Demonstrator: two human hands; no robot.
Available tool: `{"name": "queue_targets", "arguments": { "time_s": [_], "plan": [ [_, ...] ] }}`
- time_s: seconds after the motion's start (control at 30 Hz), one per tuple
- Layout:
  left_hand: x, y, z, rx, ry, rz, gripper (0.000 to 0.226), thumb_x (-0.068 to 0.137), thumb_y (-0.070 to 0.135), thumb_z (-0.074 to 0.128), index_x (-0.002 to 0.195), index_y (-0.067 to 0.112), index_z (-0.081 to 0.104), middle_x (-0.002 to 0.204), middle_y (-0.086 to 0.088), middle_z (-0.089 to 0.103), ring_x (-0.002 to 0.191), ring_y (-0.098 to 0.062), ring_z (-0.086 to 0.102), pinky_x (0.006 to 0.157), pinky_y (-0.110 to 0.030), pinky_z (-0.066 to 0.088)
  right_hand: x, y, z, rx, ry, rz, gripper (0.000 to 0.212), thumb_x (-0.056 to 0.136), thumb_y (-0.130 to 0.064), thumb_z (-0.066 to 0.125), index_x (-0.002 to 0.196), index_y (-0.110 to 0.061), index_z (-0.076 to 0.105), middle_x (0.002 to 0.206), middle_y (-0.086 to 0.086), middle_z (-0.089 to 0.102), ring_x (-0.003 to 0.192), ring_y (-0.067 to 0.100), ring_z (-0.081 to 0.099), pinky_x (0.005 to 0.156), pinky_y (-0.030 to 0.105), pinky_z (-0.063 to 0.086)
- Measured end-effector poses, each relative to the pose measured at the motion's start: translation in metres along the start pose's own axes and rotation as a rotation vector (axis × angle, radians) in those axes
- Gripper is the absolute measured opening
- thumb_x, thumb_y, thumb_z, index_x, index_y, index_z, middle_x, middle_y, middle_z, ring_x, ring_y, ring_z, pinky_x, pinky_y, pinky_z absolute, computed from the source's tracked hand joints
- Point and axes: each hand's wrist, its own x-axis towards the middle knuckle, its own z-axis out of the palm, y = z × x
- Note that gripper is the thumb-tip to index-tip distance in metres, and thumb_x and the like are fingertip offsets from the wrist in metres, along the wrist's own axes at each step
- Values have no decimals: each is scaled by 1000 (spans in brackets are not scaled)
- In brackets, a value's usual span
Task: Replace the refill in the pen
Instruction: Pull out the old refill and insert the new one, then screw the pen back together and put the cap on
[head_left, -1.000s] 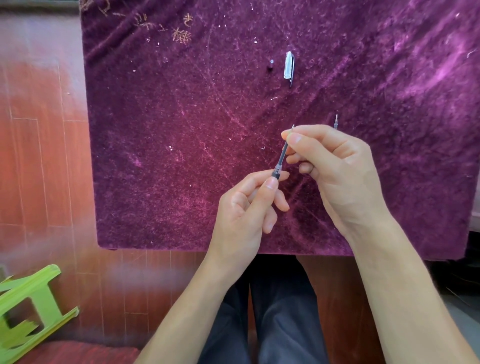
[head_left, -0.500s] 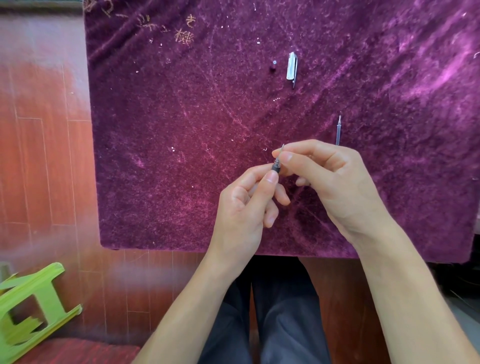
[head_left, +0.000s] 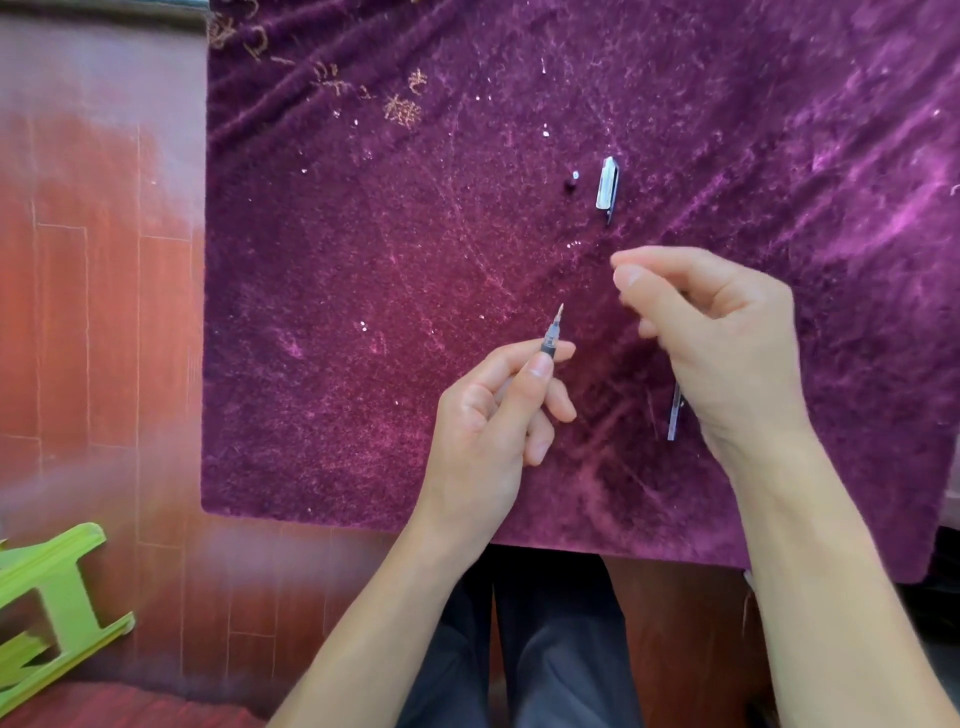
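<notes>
My left hand (head_left: 498, 415) grips the pen barrel (head_left: 549, 345) between thumb and fingers, and the refill's metal tip (head_left: 559, 312) pokes out of its top, pointing away from me. My right hand (head_left: 717, 343) hovers to the right of the barrel, apart from it, thumb and forefinger pinched together with nothing visible between them. Another thin refill (head_left: 674, 415) lies on the cloth, its far end hidden under that hand. The clear pen cap (head_left: 608, 187) and a small dark pen piece (head_left: 571, 183) lie further back.
A purple velvet cloth (head_left: 363, 312) covers the table, with crumbs and threads at its far left. The table's near edge runs just above my knees. A green plastic stool (head_left: 47, 597) lies on the red floor at the lower left.
My right hand pushed the refill down into the barrel, then let go and moved up and to the right. My left hand still holds the barrel. The view has shifted, so the cloth sits lower.
</notes>
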Motion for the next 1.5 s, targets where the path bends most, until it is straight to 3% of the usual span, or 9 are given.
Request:
{"name": "queue_targets", "arguments": {
  "time_s": [0.1,0.27,0.4,0.63,0.73,0.8,0.87,1.03,1.5],
  "plan": [
    [5,4,-5,-12,17,3,26,106,22,49,116,14,72,75,-2,66,46,-5,46,52,-12,42,32,-10,7,-311,115,-152,8,94,-28,77,95,-35,81,68,-6,66,55,-2,50,65,15,45],
    [11,10,-15,-33,55,27,25,105,25,51,114,18,73,74,1,67,46,-4,46,52,-12,42,70,-23,27,-615,74,-254,21,96,-34,76,114,-24,82,79,-3,62,72,11,56,78,33,54],
    [14,11,-22,-30,87,8,25,104,26,51,113,20,74,74,1,67,46,-3,46,51,-11,42,81,-28,38,-699,29,-217,23,96,-36,76,116,-25,81,85,-3,62,83,17,63,86,43,57],
    [16,12,-24,-37,105,1,25,103,27,51,112,20,73,75,1,66,47,-4,45,51,-13,41,88,-24,40,-767,18,-186,17,98,-33,74,107,-24,84,92,1,66,85,16,62,84,41,56],
    [16,13,-21,-24,93,1,25,104,27,51,113,20,73,75,1,67,46,-3,45,51,-13,42,82,-27,33,-663,-19,-211,11,97,-32,76,100,-26,83,85,-10,67,72,7,59,78,24,53],
    [15,14,-18,-13,79,3,24,105,25,51,113,18,73,75,1,67,46,-4,45,51,-13,42,73,-31,24,-395,-108,-172,5,95,-28,78,96,-27,83,78,-16,74,63,-2,62,69,10,48],
    [14,14,-16,0,71,1,24,105,23,51,113,17,73,74,1,66,47,-5,45,49,-13,41,59,-33,13,-124,-259,-72,5,96,-23,78,98,-22,83,88,-13,82,67,-3,71,66,6,49],
    [11,12,-11,32,53,-14,24,105,22,50,115,16,72,74,-1,67,46,-6,45,49,-13,40,32,-19,0,29,-468,32,9,100,-14,73,106,-17,80,103,-3,85,78,3,77,70,6,50],
    [7,-1,14,93,-12,-18,25,106,20,50,117,13,71,74,-1,66,46,-6,45,48,-12,40,16,1,-26,43,-425,61,10,101,-13,73,109,-13,80,105,3,84,82,8,78,81,16,57]
  ]
}}
